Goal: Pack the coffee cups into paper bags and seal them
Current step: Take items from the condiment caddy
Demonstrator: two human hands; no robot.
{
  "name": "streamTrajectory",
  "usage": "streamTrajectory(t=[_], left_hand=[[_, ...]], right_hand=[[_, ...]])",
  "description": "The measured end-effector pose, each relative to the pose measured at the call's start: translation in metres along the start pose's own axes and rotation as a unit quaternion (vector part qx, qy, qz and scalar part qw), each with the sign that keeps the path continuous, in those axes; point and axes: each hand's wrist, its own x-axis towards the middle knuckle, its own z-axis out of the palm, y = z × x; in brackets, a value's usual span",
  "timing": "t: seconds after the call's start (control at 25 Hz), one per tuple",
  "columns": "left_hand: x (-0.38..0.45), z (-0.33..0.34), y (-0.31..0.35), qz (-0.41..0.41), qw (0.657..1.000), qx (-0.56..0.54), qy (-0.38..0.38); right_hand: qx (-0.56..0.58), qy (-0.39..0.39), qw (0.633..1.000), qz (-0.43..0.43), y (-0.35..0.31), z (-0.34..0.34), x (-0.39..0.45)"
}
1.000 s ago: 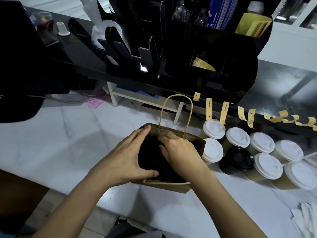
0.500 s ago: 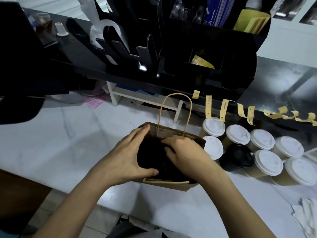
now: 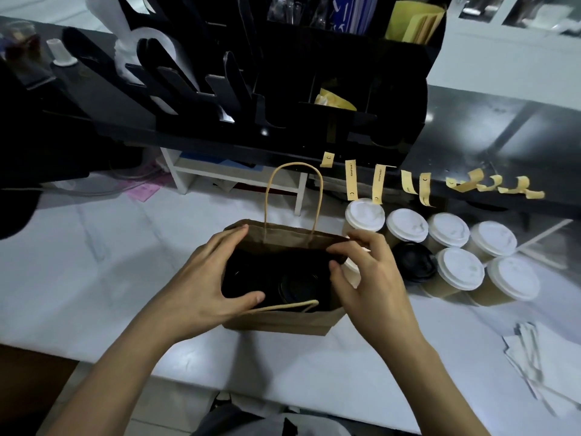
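- Paper bag [image 3: 276, 320] stands upright on the white counter [image 3: 94, 278], mouth open toward me, long axis running left to right; it sits directly between my two hands
- Inside I can make out at least one black lid [image 3: 298, 289] low in the right half of the bag; the left half is too dark to say how many cups are there
- Far handle [image 3: 294, 202] stands up; near handle [image 3: 287, 306] has flopped over the near rim
- Left hand [image 3: 201, 284]: spread wide over the left end of the bag mouth, fingertips on the far rim, thumb hooked over the near rim, so it spans the opening front to back and holds nothing else
- Right hand [image 3: 367, 275]: at the right end of the mouth, fingers curled and pinching the far-right corner of the rim, thumb below them
- Unpacked cups [image 3: 456, 247] cluster on the counter just right of the bag, mostly white lids and one black-lidded cup [image 3: 413, 262]; the right hand is the nearer one to them
- Seal stickers [image 3: 377, 184] hang in a row from the shelf edge, beyond the bag and to the right, again nearer the right hand
- Judgement: the next move is bringing far and near rims together; both hands are already placed for it, and a sticker would then be the right hand's reach
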Motion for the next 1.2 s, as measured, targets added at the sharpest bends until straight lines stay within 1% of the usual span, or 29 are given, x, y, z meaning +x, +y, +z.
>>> streamTrajectory(t=[0.08, 0.24, 0.36, 0.64, 0.84, 0.96, 1.04, 1.12, 1.2], left_hand=[[-0.001, 0.001, 0.000, 0.004, 1.000, -0.002, 0.002], [-0.003, 0.000, -0.002, 0.020, 1.000, -0.013, 0.003], [-0.003, -0.005, -0.005, 0.037, 0.999, -0.024, -0.009], [0.002, -0.014, -0.009, 0.071, 0.993, -0.041, -0.082], [0.005, -0.011, -0.002, 0.108, 0.990, 0.016, -0.088], [0.004, -0.009, 0.004, 0.124, 0.987, 0.032, -0.100], [0.004, -0.012, 0.007, 0.127, 0.987, 0.052, -0.086], [0.005, -0.016, 0.013, 0.130, 0.987, 0.081, -0.052], [0.004, -0.023, 0.021, 0.131, 0.987, 0.086, -0.025]], right_hand=[[0.009, 0.017, 1.000, 0.018, 0.002, 0.003, -0.009], [0.067, 0.016, 0.995, 0.071, 0.006, 0.007, -0.022], [0.094, 0.024, 0.991, 0.091, 0.002, 0.010, -0.028], [0.103, 0.045, 0.983, 0.146, -0.014, 0.006, -0.044], [0.099, 0.065, 0.973, 0.200, -0.018, -0.003, -0.059], [0.097, 0.078, 0.969, 0.214, -0.021, -0.006, -0.065], [0.099, 0.082, 0.968, 0.214, -0.023, -0.006, -0.067], [0.108, 0.085, 0.968, 0.209, -0.024, -0.006, -0.068], [0.115, 0.091, 0.969, 0.198, -0.025, -0.009, -0.069]])
